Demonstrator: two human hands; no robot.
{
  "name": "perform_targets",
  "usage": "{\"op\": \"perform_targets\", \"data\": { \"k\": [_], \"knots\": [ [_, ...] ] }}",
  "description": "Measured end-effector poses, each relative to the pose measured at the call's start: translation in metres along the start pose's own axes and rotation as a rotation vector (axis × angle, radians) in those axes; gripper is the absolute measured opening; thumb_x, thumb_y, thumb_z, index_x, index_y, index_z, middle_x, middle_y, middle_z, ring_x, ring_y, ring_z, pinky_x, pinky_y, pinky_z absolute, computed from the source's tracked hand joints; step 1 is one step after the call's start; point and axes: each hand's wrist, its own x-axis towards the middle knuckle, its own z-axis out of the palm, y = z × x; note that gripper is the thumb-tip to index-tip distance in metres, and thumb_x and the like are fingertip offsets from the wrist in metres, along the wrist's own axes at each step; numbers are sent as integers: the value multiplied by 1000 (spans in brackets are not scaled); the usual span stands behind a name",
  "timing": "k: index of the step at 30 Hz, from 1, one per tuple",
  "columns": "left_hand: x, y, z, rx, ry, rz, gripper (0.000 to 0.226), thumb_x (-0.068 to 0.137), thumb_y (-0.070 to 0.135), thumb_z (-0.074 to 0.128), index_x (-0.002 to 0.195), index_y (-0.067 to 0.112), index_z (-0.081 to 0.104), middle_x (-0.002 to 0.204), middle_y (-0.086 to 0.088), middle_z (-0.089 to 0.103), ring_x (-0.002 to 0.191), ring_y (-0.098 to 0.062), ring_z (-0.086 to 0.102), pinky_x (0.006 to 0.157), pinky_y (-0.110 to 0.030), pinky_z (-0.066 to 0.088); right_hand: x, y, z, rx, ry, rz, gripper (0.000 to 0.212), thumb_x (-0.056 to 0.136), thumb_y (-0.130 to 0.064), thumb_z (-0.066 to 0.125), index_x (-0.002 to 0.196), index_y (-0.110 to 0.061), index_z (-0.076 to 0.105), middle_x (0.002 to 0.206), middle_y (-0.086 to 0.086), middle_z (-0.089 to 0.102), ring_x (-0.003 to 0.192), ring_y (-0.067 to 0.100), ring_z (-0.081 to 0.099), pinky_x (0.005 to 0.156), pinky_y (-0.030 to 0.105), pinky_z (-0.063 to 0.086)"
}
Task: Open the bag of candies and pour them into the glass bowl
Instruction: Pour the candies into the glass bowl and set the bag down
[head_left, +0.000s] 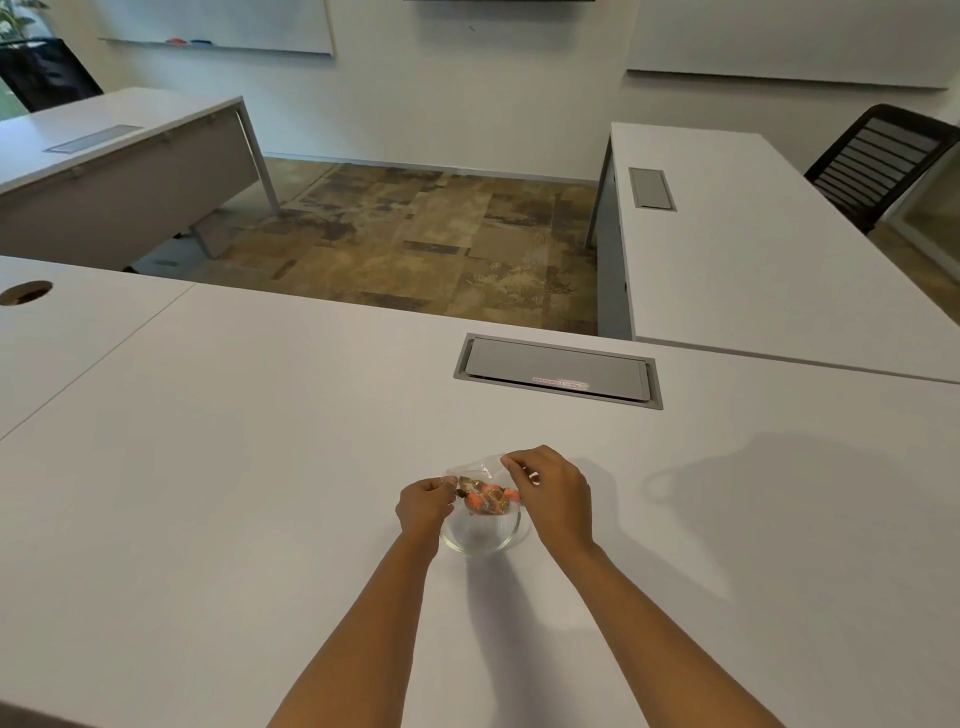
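A small clear plastic bag of candies (485, 496), orange and brown pieces showing through it, hangs just above the far rim of a glass bowl (480, 540) that stands on the white table (260, 467). My left hand (423, 506) pinches the bag's left edge. My right hand (550, 491) pinches its upper right corner. The bowl looks empty beneath the bag. I cannot tell whether the bag's top is open.
A grey cable hatch (558, 371) is set into the table beyond the bowl. A round cable hole (25, 292) sits at the far left. Other white desks stand left and right, with a black chair (883, 161) at the far right.
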Motion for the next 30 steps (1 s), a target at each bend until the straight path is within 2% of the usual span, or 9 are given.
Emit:
{"op": "perform_targets", "data": {
  "k": [3, 7, 9, 17, 22, 24, 26, 28, 30],
  "knots": [
    [3, -1, 2, -7, 19, -16, 18, 82, 12, 66, 92, -1, 72, 97, -22, 69, 95, -33, 65, 98, -42, 52, 0, -7, -1, -6, 16, -72, 17, 85, -29, 64, 92, -17, 74, 92, -1, 74, 77, 13, 67, 65, 7, 44],
    [5, -4, 4, -2, 33, -34, 12, 83, 15, 67, 76, 7, 71, 95, -19, 69, 104, -36, 64, 95, -37, 52, 1, -13, -1, -63, 58, -192, 16, 86, -26, 63, 89, -14, 72, 89, 2, 72, 73, 16, 66, 64, 16, 48],
    [5, -5, 3, -6, 34, -43, 16, 83, 15, 67, 90, 2, 72, 101, -20, 70, 105, -35, 64, 98, -39, 52, 2, -13, -1, -56, 64, -197, 16, 87, -25, 62, 90, -13, 72, 90, 3, 72, 75, 16, 66, 65, 17, 49],
    [6, -6, -1, -65, 21, -34, 27, 84, 17, 65, 106, 0, 69, 112, -20, 68, 107, -32, 62, 100, -39, 50, -1, -21, 2, -46, 69, -250, 14, 86, -25, 64, 88, -14, 72, 88, 2, 72, 73, 15, 66, 64, 16, 48],
    [2, -2, -4, -142, 22, 49, 13, 87, 19, 59, 94, 11, 67, 106, -11, 66, 108, -30, 60, 96, -37, 49, 0, -17, 3, 151, 74, 34, 14, 89, -29, 59, 92, -19, 67, 91, -3, 68, 73, 8, 61, 61, 10, 45],
    [-1, 2, -4, -176, -1, 101, 15, 87, 21, 58, 95, 11, 65, 106, -10, 68, 105, -28, 62, 90, -37, 52, 1, -15, 2, 301, 69, 178, 14, 90, -28, 56, 93, -18, 65, 89, -1, 69, 74, 14, 66, 62, 20, 53],
    [-5, 6, -3, -218, -49, 157, 17, 89, 21, 57, 97, 9, 65, 105, -9, 70, 98, -23, 65, 71, -27, 53, 1, -12, 0, 418, 52, 313, 17, 92, -30, 53, 96, -16, 62, 87, 0, 68, 70, 15, 67, 68, 34, 59],
    [-10, 10, -1, -250, -71, 203, 15, 89, 24, 58, 94, 11, 65, 99, -5, 70, 87, -19, 67, 57, -20, 50, -1, -9, 0, 488, 20, 413, 24, 92, -34, 51, 103, -15, 60, 91, 3, 68, 73, 18, 67, 72, 37, 59],
    [-14, 10, 0, -246, -69, 249, 17, 89, 26, 60, 95, 12, 66, 98, -4, 69, 86, -20, 67, 57, -20, 51, -5, -6, 0, 530, -9, 473, 27, 92, -35, 52, 104, -13, 60, 92, 5, 68, 77, 23, 67, 70, 35, 58]
  ]
}}
